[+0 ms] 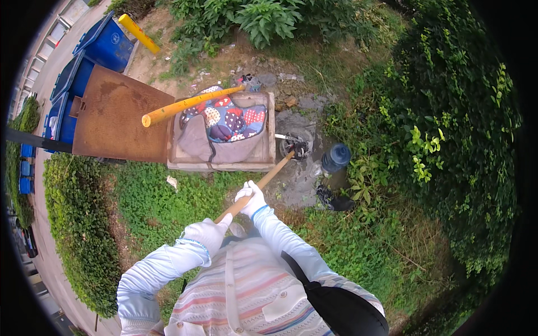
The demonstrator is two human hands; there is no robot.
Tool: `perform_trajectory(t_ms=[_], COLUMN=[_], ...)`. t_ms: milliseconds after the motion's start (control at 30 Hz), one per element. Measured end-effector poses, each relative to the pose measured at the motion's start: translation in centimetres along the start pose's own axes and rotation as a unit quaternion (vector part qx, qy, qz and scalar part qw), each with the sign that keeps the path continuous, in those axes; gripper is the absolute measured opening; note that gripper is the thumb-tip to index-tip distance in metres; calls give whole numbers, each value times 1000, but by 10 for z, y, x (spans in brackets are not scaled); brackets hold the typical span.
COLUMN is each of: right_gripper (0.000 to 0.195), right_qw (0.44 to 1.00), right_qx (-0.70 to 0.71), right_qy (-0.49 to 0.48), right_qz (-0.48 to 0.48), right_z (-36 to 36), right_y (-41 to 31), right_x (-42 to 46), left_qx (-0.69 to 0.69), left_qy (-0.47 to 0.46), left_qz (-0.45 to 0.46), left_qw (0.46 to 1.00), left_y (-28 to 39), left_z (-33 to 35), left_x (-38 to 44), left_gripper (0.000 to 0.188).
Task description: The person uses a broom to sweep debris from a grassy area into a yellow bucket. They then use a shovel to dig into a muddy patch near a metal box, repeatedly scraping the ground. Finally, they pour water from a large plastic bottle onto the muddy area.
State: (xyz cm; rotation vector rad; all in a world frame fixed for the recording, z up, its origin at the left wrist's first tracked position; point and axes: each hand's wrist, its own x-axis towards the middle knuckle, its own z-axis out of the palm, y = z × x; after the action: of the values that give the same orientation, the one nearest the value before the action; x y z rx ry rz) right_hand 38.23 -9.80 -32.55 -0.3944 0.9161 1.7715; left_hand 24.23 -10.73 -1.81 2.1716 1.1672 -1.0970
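Observation:
Both hands wear white gloves and grip a long wooden pole (275, 169) that slants from my body up to the right. My left hand (206, 233) holds it near my waist, while my right hand (251, 199) is closed around it farther along. The pole's far end meets a dark, mop-like mass (299, 148) inside a round bucket (310, 140). Beside the bucket, a concrete box (222, 166) holds a padded patchwork cloth (231, 115) with a grey underside. A thin white pipe or water stream (286, 137) runs from the box toward the bucket.
A blue water jug (335, 158) and black plastic (336, 199) lie on the wet ground to the right. One yellow post (189, 105) crosses over the box. Left are a rusty metal sheet (126, 115) and blue bins (107, 44). A dense hedge (454, 147) borders the right.

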Motion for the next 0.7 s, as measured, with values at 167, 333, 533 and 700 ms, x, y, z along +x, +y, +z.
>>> perform_trajectory(t_ms=[167, 333, 533, 700], right_gripper=[35, 39, 31, 29], right_qw=[971, 972, 992, 987], right_qx=[-35, -84, 25, -154], right_qy=[181, 186, 88, 36], right_qz=[-149, -112, -82, -18], right_z=[-5, -46, -52, 17], right_y=[-57, -73, -54, -35], right_x=[18, 10, -12, -51], left_qx=[-153, -255, -733, -939], left_qy=[-14, -44, -161, -342], left_qz=[-21, 20, -26, -32], left_qw=[988, 966, 660, 26], left_y=[33, 37, 14, -10], left_z=[24, 76, 75, 38], left_x=[124, 161, 76, -9], left_gripper=[58, 62, 84, 27])
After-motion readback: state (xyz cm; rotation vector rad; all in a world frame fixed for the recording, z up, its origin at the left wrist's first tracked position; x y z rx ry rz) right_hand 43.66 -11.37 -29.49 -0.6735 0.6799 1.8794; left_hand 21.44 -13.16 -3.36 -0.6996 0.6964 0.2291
